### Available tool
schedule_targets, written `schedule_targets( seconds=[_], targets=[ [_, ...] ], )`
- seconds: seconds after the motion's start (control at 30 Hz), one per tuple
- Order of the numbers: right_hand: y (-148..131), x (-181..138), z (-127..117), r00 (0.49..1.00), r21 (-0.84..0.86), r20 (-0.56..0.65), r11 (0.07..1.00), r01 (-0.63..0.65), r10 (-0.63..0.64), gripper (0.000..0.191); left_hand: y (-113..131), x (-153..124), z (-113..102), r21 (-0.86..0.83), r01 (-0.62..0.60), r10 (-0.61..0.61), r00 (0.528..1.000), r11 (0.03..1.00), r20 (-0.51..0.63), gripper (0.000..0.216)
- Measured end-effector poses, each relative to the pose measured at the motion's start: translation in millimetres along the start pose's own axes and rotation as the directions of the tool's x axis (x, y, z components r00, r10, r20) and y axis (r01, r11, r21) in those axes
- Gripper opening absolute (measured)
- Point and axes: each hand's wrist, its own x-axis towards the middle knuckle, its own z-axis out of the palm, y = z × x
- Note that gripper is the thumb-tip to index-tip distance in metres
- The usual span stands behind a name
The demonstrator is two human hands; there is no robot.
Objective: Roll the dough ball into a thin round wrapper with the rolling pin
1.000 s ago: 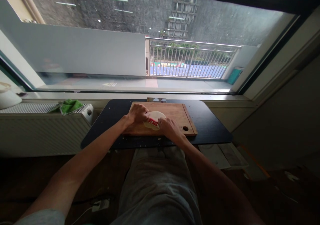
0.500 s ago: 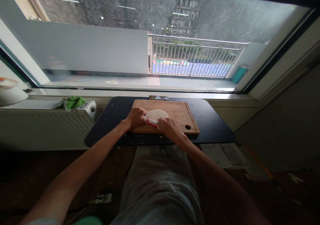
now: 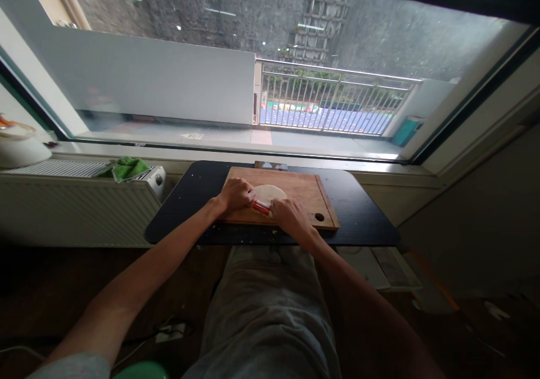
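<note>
A pale, flat round of what looks like dough (image 3: 270, 192) lies on a wooden cutting board (image 3: 301, 185). Across its near edge, at a slant, runs a short red-and-white cylinder (image 3: 262, 207) whose exact kind I cannot make out. Closed around the cylinder's left end is my left hand (image 3: 237, 193). My right hand (image 3: 291, 215) grips the other end, with its fingers curled over it. Both palms face down, low over the board, and they hide the cylinder's ends.
The board sits on a small black table (image 3: 367, 221) with pale crumbs near its front edge. A radiator (image 3: 80, 210) stands at left, with a green cloth (image 3: 129, 168) and a white pot (image 3: 23, 147) above it. A window rises behind the table.
The camera view has shifted slightly. Both hands keep their hold on the cylinder, which stays by the near edge of the round; its movement over the board is barely visible.
</note>
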Motion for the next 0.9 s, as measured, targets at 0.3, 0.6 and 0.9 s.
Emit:
schedule_targets(
  seconds=[0.3, 0.6, 0.9],
  targets=[
    [-12.0, -11.2, 3.5, 0.998, 0.000, -0.058, 1.000, -0.011, 0.011, 0.036, -1.2, -18.8, 2.8, -0.015, -0.059, 0.056, 0.991, 0.998, -0.124, 0.042],
    [-2.8, -4.7, 0.5, 0.997, -0.003, -0.040, 0.998, 0.064, -0.064, 0.041, -0.6, -20.9, 2.2, -0.003, -0.020, 0.020, 0.993, 1.000, -0.118, 0.040],
    [15.0, 12.9, 4.3, 0.993, -0.029, 0.037, 0.993, 0.117, -0.116, 0.041, -2.6, 11.5, -7.0, 0.077, -0.007, 0.004, 0.999, 0.997, 0.034, 0.042]
  ],
)
